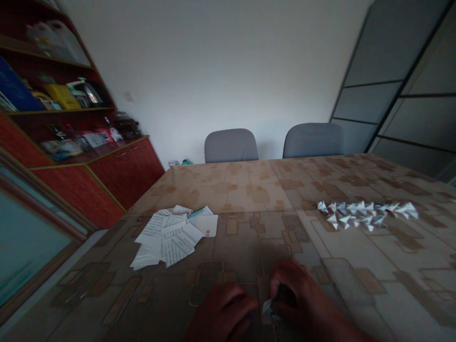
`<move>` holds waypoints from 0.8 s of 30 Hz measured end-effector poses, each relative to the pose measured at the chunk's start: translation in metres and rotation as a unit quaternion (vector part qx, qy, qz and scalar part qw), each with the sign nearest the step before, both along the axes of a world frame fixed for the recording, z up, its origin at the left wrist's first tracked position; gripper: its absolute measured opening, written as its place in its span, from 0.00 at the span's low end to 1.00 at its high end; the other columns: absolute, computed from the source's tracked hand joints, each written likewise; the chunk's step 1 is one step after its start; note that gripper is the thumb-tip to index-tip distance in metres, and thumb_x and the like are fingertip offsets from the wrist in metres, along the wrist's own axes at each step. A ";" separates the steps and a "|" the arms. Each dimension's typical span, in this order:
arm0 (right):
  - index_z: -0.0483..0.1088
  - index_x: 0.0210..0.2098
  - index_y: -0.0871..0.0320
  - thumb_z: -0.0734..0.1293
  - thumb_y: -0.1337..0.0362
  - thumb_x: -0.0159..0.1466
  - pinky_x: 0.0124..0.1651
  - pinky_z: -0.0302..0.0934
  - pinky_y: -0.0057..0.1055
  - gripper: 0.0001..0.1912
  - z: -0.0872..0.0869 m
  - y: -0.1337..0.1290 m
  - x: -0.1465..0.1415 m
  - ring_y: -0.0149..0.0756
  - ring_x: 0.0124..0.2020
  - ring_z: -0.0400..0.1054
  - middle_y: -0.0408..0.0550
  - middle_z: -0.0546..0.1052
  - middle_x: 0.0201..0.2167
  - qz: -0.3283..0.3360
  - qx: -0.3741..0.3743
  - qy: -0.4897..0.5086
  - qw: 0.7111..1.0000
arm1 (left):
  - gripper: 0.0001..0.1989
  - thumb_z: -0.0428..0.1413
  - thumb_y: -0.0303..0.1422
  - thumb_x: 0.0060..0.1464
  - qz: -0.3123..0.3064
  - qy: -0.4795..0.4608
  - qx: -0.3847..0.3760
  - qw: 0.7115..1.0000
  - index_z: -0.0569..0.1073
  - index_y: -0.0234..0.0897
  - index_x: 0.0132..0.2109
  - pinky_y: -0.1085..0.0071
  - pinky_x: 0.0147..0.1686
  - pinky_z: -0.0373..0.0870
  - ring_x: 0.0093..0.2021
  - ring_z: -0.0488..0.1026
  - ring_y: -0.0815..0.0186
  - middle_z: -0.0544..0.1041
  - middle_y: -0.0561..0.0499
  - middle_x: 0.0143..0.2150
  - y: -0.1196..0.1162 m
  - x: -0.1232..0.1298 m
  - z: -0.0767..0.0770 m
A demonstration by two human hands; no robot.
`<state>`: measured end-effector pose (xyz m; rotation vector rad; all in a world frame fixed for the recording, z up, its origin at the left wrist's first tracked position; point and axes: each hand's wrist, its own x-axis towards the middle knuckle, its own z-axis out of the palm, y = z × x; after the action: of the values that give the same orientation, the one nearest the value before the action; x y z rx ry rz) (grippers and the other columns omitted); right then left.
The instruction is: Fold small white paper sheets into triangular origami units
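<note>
My right hand (pixel 302 297) is at the front of the table, its thumb and fingers curled round a small piece of folded paper (pixel 268 308), which shows only in part. Close by on the left, my left hand (pixel 224 313) has its fingers bent and drawn together, their tips pointing at the paper. Whether the left fingertips hold any of it is hidden in the dim light. Farther left lies a loose pile of printed paper pieces (pixel 178 237). At the right, several small pointed folded paper pieces (pixel 365 209) stand in two rows.
A patterned cloth covers the table (pixel 245 190). Behind its far edge are two grey chairs, one left (pixel 231 145) and one right (pixel 313 140), before a white wall. A red-brown cabinet (pixel 124 175) with filled shelves stands at the left, and panelled doors (pixel 377 90) at the right.
</note>
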<state>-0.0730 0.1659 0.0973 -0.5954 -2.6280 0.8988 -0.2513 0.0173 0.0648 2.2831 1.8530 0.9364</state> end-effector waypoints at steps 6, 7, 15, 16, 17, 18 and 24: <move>0.69 0.27 0.57 0.67 0.82 0.51 0.36 0.60 0.31 0.13 0.007 -0.002 0.002 0.36 0.33 0.69 0.42 0.74 0.28 0.008 -0.040 0.054 0.998 | 0.29 0.46 0.57 0.58 0.041 -0.159 -0.080 0.983 0.77 0.36 0.39 0.73 0.29 0.65 0.31 0.71 0.64 0.73 0.48 0.32 0.019 0.009 0.024; 0.69 0.27 0.57 0.67 0.80 0.53 0.35 0.60 0.31 0.11 0.007 -0.002 0.003 0.36 0.33 0.69 0.43 0.74 0.28 0.006 -0.048 0.063 0.997 | 0.29 0.47 0.56 0.58 0.046 -0.180 -0.078 0.980 0.77 0.35 0.33 0.73 0.27 0.63 0.28 0.70 0.66 0.72 0.49 0.29 0.023 0.012 0.027; 0.69 0.30 0.56 0.64 0.71 0.59 0.36 0.61 0.33 0.05 0.007 -0.006 0.003 0.37 0.32 0.69 0.44 0.74 0.27 -0.007 -0.030 0.100 0.995 | 0.19 0.55 0.42 0.58 0.060 -0.258 -0.035 0.964 0.77 0.34 0.26 0.74 0.26 0.60 0.25 0.69 0.68 0.71 0.50 0.23 0.029 0.021 0.025; 0.69 0.29 0.56 0.64 0.72 0.59 0.36 0.60 0.33 0.05 0.008 -0.007 0.002 0.37 0.31 0.69 0.43 0.74 0.26 0.000 -0.011 0.103 0.995 | 0.18 0.55 0.41 0.57 0.059 -0.252 -0.030 0.965 0.77 0.34 0.25 0.74 0.26 0.60 0.25 0.69 0.68 0.71 0.50 0.23 0.028 0.021 0.024; 0.68 0.28 0.56 0.64 0.73 0.58 0.37 0.59 0.33 0.06 0.009 -0.008 0.001 0.37 0.31 0.68 0.43 0.74 0.25 0.006 0.006 0.106 0.994 | 0.17 0.55 0.39 0.57 0.058 -0.245 -0.027 0.967 0.76 0.34 0.25 0.73 0.27 0.60 0.25 0.69 0.68 0.72 0.50 0.23 0.028 0.021 0.023; 0.68 0.28 0.56 0.64 0.73 0.58 0.37 0.59 0.33 0.06 0.010 -0.009 0.000 0.37 0.31 0.68 0.43 0.74 0.25 0.010 0.020 0.110 0.994 | 0.16 0.55 0.38 0.57 0.058 -0.239 -0.025 0.969 0.76 0.34 0.25 0.73 0.27 0.60 0.25 0.69 0.67 0.72 0.50 0.23 0.027 0.022 0.023; 0.68 0.25 0.56 0.64 0.76 0.52 0.37 0.56 0.33 0.08 0.010 -0.009 -0.005 0.35 0.28 0.67 0.41 0.73 0.21 0.022 0.071 0.124 0.990 | 0.13 0.54 0.34 0.54 0.051 -0.230 -0.017 0.972 0.75 0.35 0.24 0.73 0.26 0.59 0.24 0.68 0.67 0.70 0.51 0.22 0.028 0.024 0.024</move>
<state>-0.0784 0.1568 0.1076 -0.3651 -2.4627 0.7365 -0.2275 0.0450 0.0893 1.7618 1.7688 1.3013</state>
